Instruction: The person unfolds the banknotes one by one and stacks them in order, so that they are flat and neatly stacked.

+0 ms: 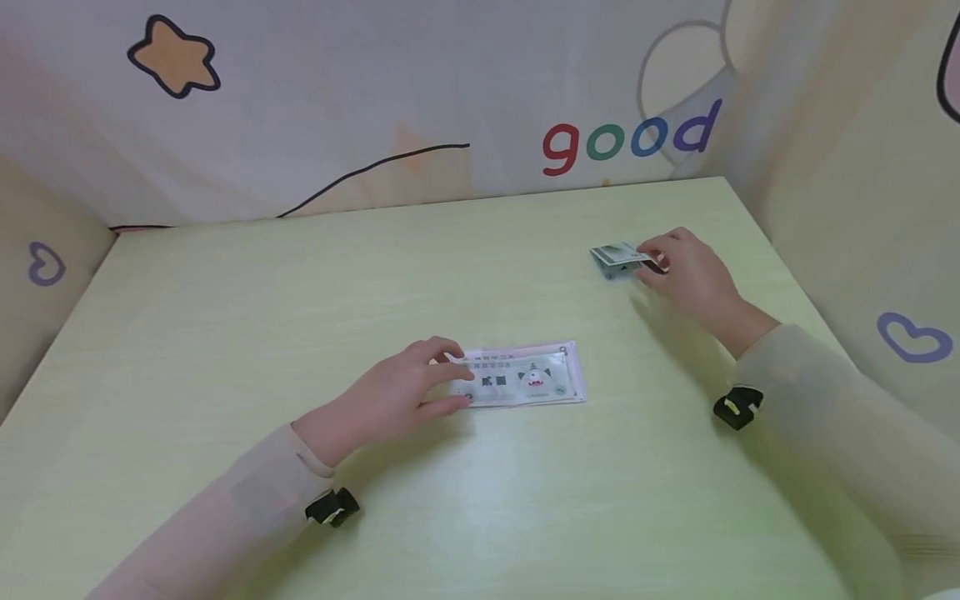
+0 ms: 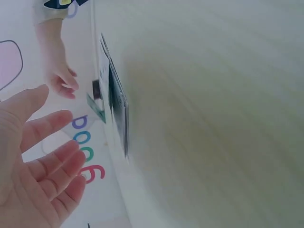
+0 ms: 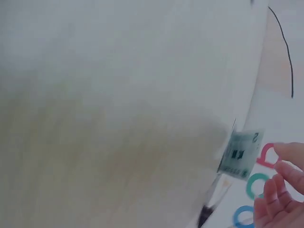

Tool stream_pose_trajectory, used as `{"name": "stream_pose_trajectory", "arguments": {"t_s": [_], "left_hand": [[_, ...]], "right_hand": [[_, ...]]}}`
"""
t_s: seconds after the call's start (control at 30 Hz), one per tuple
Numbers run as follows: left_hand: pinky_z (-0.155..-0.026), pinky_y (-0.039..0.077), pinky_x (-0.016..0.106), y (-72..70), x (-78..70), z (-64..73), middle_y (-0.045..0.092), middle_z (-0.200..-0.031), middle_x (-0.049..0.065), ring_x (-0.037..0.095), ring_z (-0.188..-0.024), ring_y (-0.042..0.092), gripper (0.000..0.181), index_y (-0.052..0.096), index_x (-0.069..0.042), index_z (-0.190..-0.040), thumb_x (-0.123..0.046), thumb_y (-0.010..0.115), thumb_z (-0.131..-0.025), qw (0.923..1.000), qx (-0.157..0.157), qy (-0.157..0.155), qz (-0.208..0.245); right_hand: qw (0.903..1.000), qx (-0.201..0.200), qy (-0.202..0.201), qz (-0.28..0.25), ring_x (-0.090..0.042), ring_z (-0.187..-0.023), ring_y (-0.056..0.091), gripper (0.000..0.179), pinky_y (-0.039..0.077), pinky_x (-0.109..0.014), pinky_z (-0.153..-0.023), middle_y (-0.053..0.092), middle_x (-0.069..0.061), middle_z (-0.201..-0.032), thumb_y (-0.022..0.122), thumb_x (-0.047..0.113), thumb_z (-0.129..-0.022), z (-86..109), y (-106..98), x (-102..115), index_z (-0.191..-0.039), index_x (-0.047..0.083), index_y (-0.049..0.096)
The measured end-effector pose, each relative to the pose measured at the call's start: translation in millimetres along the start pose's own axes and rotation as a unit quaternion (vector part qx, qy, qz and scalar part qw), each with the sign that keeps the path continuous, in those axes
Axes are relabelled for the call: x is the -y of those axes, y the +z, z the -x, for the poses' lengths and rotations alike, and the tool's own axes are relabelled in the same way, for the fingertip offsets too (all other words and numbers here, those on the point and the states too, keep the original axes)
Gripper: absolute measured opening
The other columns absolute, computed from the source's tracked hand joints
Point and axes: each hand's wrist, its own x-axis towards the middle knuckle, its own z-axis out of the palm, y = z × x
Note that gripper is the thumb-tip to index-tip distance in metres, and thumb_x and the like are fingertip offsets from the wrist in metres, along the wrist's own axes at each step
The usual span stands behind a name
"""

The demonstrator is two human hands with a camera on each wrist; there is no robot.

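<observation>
A small stack of printed notes (image 1: 536,379), like play money with a cartoon face, lies mid-table. The left hand (image 1: 405,392) hovers at its left end, fingers spread and loosely bent. In the left wrist view those fingers (image 2: 52,161) are apart from the stack (image 2: 118,109). Farther back on the right stands a folded green note (image 1: 615,257), one flap raised. The right hand (image 1: 693,271) is at the note's right end, thumb and fingers parted. The right wrist view shows a gap between its fingertips and the green note (image 3: 241,154).
Beside the folded note is a small dark piece (image 2: 96,89). The pale green table (image 1: 300,300) meets a printed curtain (image 1: 337,100) at the back, with more curtain at both sides. Black wrist devices (image 1: 332,507) sit on both sleeves.
</observation>
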Motion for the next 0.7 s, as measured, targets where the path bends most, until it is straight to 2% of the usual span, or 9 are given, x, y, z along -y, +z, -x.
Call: {"name": "stream_pose_trajectory", "arguments": {"t_s": [0.13, 0.23, 0.37, 0.53, 0.63, 0.7], "left_hand": [[-0.078, 0.048, 0.028, 1.8, 5.9, 4.8, 0.050, -0.124, 0.007, 0.017, -0.102, 0.050, 0.030, 0.067, -0.012, -0.112, -0.029, 0.066, -0.088, 0.9996, -0.014, -0.009, 0.022], [-0.080, 0.048, 0.028, 1.7, 9.2, 7.7, 0.050, -0.125, 0.006, 0.017, -0.103, 0.050, 0.029, 0.067, -0.011, -0.112, -0.027, 0.065, -0.088, 0.9987, -0.023, -0.016, 0.042], [-0.082, 0.048, 0.029, 0.2, 10.9, 9.8, 0.050, -0.125, 0.005, 0.016, -0.105, 0.050, 0.027, 0.067, -0.010, -0.111, -0.025, 0.065, -0.089, 0.9972, -0.031, -0.022, 0.064], [-0.085, 0.048, 0.031, -1.4, 10.1, 10.7, 0.051, -0.124, 0.006, 0.017, -0.106, 0.050, 0.025, 0.068, -0.010, -0.110, -0.022, 0.065, -0.089, 0.9959, -0.034, -0.020, 0.082], [-0.083, 0.048, 0.030, -2.5, 9.6, 11.0, 0.052, -0.124, 0.006, 0.017, -0.106, 0.051, 0.024, 0.069, -0.010, -0.109, -0.021, 0.065, -0.088, 0.9952, -0.041, -0.017, 0.087], [-0.080, 0.049, 0.028, -3.0, 9.6, 10.9, 0.052, -0.123, 0.006, 0.017, -0.106, 0.051, 0.022, 0.069, -0.009, -0.108, -0.019, 0.065, -0.089, 0.9930, -0.049, -0.015, 0.107]], "right_hand": [[0.9976, 0.029, 0.028, -0.056, -0.037, -0.100, 0.044, 0.040, 0.040, -0.047, -0.083, 0.045, -0.023, -0.116, 0.062, 0.015, -0.090, -15.4, 1.3, -10.8, -0.125, -0.003, 0.053], [0.9954, 0.046, 0.046, -0.070, -0.038, -0.103, 0.042, 0.042, 0.039, -0.048, -0.085, 0.045, -0.023, -0.118, 0.062, 0.015, -0.090, -22.9, 2.1, -17.1, -0.128, -0.001, 0.052], [0.9949, 0.058, 0.048, -0.067, -0.039, -0.105, 0.040, 0.040, 0.037, -0.050, -0.087, 0.044, -0.024, -0.118, 0.061, 0.015, -0.091, -30.4, 3.5, -22.4, -0.127, -0.001, 0.053], [0.9953, 0.056, 0.050, -0.062, -0.039, -0.106, 0.040, 0.031, 0.037, -0.052, -0.089, 0.044, -0.023, -0.118, 0.058, 0.016, -0.093, -35.6, 5.2, -22.7, -0.119, -0.001, 0.060], [0.9952, 0.038, 0.051, -0.075, -0.037, -0.106, 0.041, 0.030, 0.038, -0.050, -0.088, 0.046, -0.021, -0.119, 0.055, 0.019, -0.095, -35.3, 4.8, -18.9, -0.117, 0.000, 0.061], [0.9940, 0.021, 0.047, -0.097, -0.036, -0.106, 0.042, 0.031, 0.039, -0.047, -0.087, 0.047, -0.020, -0.120, 0.054, 0.022, -0.096, -34.0, 4.1, -15.0, -0.117, 0.001, 0.061]]}}
